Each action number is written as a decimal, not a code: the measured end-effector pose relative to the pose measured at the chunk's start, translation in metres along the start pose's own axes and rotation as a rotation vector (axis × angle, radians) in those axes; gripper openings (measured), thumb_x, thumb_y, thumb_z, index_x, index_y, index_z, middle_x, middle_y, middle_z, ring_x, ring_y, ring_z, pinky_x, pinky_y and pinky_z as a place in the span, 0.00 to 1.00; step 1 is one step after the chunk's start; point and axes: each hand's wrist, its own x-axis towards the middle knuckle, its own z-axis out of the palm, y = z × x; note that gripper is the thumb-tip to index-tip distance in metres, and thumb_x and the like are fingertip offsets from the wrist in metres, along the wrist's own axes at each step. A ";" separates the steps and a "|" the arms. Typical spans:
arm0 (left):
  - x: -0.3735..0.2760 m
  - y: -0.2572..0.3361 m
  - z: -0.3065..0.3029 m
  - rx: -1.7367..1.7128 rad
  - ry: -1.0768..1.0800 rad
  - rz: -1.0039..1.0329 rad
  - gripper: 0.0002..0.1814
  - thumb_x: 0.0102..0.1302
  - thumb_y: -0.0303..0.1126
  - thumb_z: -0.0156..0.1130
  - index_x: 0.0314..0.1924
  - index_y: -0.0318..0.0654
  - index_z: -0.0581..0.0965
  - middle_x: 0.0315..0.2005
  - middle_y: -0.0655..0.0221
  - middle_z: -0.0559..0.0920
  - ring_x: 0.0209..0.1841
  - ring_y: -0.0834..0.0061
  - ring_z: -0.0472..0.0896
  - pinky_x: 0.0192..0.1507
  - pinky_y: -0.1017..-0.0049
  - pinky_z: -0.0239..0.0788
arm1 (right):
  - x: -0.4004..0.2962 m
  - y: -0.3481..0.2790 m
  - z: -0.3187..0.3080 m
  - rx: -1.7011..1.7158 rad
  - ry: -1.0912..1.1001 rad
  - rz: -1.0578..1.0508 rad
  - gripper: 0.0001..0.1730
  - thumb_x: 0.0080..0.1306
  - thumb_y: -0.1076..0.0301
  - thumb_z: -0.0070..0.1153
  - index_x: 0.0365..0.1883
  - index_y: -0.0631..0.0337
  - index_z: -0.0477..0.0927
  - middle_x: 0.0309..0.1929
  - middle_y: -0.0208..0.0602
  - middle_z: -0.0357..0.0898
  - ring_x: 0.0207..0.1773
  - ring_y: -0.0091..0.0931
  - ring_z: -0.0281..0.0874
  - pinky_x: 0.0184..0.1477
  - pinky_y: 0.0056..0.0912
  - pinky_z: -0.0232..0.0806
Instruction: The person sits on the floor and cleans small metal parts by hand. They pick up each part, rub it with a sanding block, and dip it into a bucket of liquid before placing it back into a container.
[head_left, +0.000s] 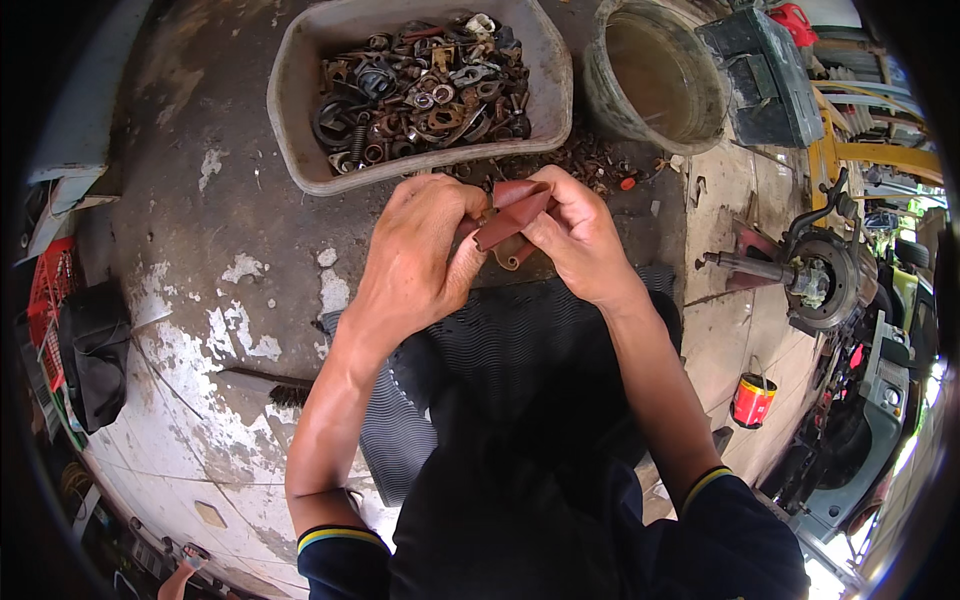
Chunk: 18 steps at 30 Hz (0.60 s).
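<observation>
A creased strip of reddish-brown sandpaper (514, 215) with curled edges is between my two hands, just in front of a tub of metal parts. My left hand (420, 247) pinches its left end between thumb and fingers. At the right, my right hand (581, 236) grips the folded upper end, thumb on the near side. Something small and brownish shows beside my left fingertips, mostly hidden, and I cannot tell what it is. Beneath my forearms lies a black ribbed mat (525, 322).
A grey plastic tub (281, 112) holds rusty bolts, washers, springs and brackets. Right of it stand a bucket (596, 71) of murky water and a dark toolbox (772, 82). Farther right are a wheel hub assembly (825, 281) and a red can (754, 401). A brush (289, 394) lies left.
</observation>
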 end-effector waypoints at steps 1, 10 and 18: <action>-0.001 0.000 0.002 -0.036 0.011 -0.024 0.14 0.58 0.28 0.65 0.42 0.33 0.74 0.33 0.59 0.78 0.38 0.55 0.76 0.50 0.60 0.68 | -0.001 0.000 0.000 -0.006 -0.002 -0.009 0.11 0.73 0.70 0.51 0.50 0.66 0.74 0.44 0.35 0.79 0.47 0.21 0.79 0.47 0.28 0.77; -0.003 0.005 -0.003 -0.108 -0.031 -0.139 0.10 0.65 0.31 0.61 0.42 0.33 0.74 0.34 0.58 0.77 0.40 0.55 0.75 0.48 0.62 0.68 | -0.002 -0.020 -0.017 -0.713 0.030 -0.264 0.09 0.63 0.78 0.60 0.42 0.66 0.81 0.39 0.34 0.82 0.43 0.23 0.80 0.47 0.27 0.72; 0.006 0.014 -0.011 -0.153 -0.002 -0.291 0.11 0.66 0.31 0.62 0.43 0.33 0.74 0.35 0.59 0.78 0.39 0.60 0.76 0.47 0.66 0.68 | -0.017 -0.002 -0.061 -0.411 0.349 -0.082 0.08 0.65 0.78 0.57 0.43 0.66 0.80 0.38 0.30 0.82 0.44 0.18 0.78 0.49 0.25 0.70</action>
